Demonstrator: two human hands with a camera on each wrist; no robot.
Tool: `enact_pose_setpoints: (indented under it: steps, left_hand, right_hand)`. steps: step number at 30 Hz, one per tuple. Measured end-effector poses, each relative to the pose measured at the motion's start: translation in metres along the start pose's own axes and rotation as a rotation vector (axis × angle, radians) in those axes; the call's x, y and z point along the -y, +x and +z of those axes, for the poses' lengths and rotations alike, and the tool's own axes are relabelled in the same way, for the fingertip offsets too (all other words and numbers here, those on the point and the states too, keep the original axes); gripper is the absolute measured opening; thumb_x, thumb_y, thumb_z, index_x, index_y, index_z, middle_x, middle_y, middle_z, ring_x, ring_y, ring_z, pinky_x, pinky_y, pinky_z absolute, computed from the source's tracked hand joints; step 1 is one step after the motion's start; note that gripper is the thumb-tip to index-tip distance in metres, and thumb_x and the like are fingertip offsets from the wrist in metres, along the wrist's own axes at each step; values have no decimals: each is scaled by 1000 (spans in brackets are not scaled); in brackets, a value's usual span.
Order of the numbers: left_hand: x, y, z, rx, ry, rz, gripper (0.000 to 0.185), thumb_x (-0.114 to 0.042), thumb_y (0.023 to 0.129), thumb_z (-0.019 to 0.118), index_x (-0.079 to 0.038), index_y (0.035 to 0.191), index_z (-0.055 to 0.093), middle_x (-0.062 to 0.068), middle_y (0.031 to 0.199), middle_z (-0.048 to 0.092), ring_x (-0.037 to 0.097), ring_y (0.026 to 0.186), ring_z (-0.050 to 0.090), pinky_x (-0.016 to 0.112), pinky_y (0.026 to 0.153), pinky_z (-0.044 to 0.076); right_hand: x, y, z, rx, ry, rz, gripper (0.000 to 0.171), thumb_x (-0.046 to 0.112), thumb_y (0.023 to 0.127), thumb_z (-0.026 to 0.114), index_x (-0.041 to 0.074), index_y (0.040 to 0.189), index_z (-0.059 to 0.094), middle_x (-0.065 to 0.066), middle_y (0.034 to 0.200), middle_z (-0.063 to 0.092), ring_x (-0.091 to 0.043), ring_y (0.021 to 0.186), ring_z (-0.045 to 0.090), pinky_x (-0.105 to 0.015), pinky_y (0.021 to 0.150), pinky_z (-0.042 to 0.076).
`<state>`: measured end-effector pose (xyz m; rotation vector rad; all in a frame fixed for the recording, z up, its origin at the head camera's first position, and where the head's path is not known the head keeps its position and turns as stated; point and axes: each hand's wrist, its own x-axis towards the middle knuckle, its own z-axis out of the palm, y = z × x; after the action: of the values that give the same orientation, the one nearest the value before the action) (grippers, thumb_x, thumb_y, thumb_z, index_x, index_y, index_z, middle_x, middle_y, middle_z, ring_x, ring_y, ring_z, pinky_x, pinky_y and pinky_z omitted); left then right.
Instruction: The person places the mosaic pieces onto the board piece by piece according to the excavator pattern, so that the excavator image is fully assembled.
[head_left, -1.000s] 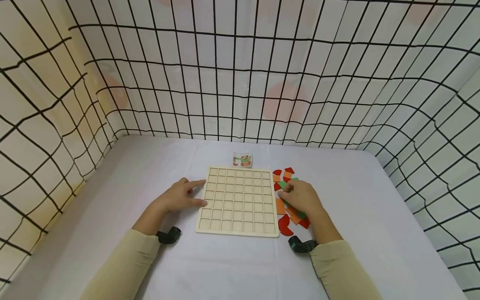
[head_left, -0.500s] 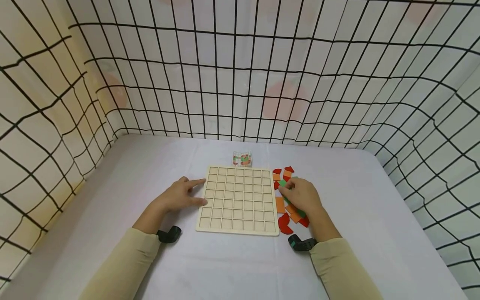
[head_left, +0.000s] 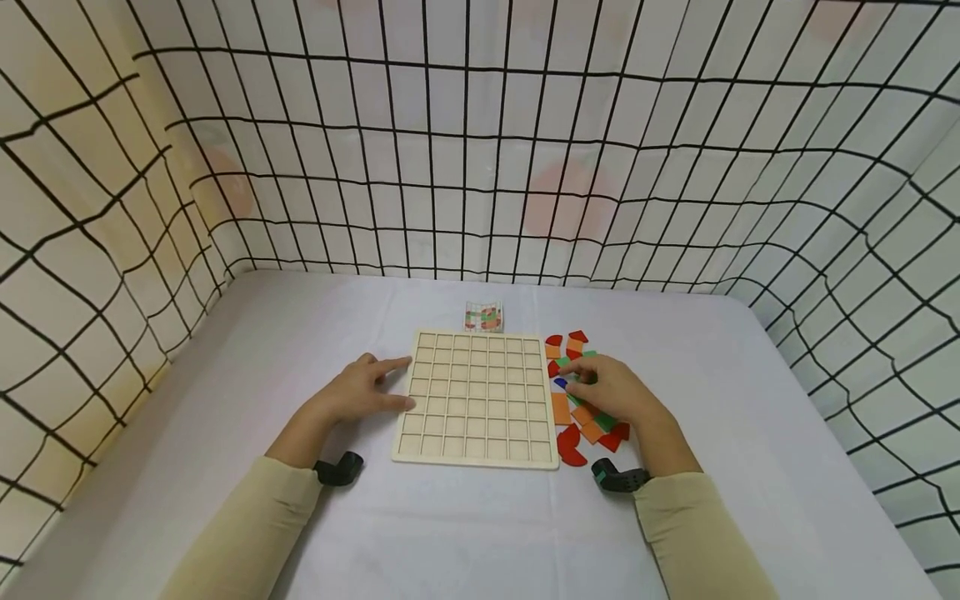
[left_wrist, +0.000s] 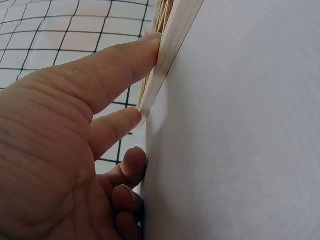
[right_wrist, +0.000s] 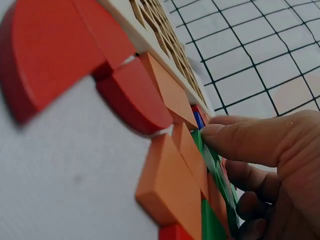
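A pale wooden grid board [head_left: 476, 398] lies on the table in the head view. My left hand [head_left: 360, 390] is at its left side, with thumb and index finger stretched out against the edge. In the left wrist view the thumb [left_wrist: 125, 62] presses the board's side [left_wrist: 172, 42], and the other fingers are bent. My right hand [head_left: 611, 389] is over the colored pieces right of the board, thumb and index finger spread apart. A small blue piece [head_left: 560, 383] lies right by these fingertips. The right wrist view shows the thumb [right_wrist: 240, 137] beside the blue piece [right_wrist: 199, 120].
Red rounded pieces [head_left: 572, 446], orange squares [head_left: 561, 408] and green pieces [head_left: 605, 423] lie along the board's right edge, some overlapping. A small patterned card [head_left: 483, 317] stands behind the board. Black wire mesh [head_left: 487, 171] rises around the back and sides of the white table [head_left: 465, 533].
My right thumb and index finger have moved apart, and the blue piece shows by them. The right forearm has shifted slightly right. My left hand stays against the board.
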<state>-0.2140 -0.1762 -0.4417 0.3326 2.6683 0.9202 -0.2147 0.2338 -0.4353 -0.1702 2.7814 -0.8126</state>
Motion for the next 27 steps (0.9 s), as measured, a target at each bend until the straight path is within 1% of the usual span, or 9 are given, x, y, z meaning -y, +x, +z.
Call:
enact_pose_setpoints:
  steps: [4,8,10,14,19,24,27]
  left_hand:
    - [1,-1,1,-2,-2,-3,86,-47,82,82,-21,155,46,12,109,49,23,91,45,33,72,37]
    - [1,-1,2,-2,-8,7,85,-46,82,82,-21,155,46,12,109,49,24,91,45,33,72,36]
    - [1,-1,2,-3,-10,10,85,-46,82,82,-21,155,47,12,109,48,24,91,45,33,72,36]
    - [1,-1,2,-5,-5,9,85,-47,82,82,-21,155,47,12,108,49,24,92,44,33,73,36]
    - [1,-1,2,-4,-6,-5,85,-47,82,82,-23,155,47,11,109,49,24,92,45,33,73,37]
    - [-1,-1,1,-8,2,-1,85,-47,82,82,-22,155,47,11,108,49,24,91,45,33,72,37]
    - [-2,-1,0,-8,3,4,85,-47,83,82,-21,155,47,12,109,49,24,91,45,33,72,36]
  right_hand:
    - [1,1,2,-2,-18,11,25,28,97,69,16,119,75,-7,95,59,-22,92,52,-32,72,44]
    - [3,2,8,-55,-50,-4,22,31,95,71,13,107,75,-5,87,57,-20,85,52,-31,68,42]
    - [4,3,10,-74,-55,-21,22,31,94,72,12,105,74,-5,85,56,-20,83,51,-31,67,41]
    - [5,3,13,-72,-44,-34,25,30,94,72,15,114,74,-5,89,57,-21,87,52,-32,70,43]
    - [7,4,12,-35,-57,-30,29,30,95,72,18,122,73,-5,94,60,-21,89,53,-32,72,45]
    - [8,5,11,-11,-75,-53,30,30,96,71,16,123,72,-4,92,61,-19,85,53,-32,72,44]
    - [7,6,12,-20,-82,-60,27,30,96,71,15,119,72,-3,89,60,-18,83,53,-32,72,43]
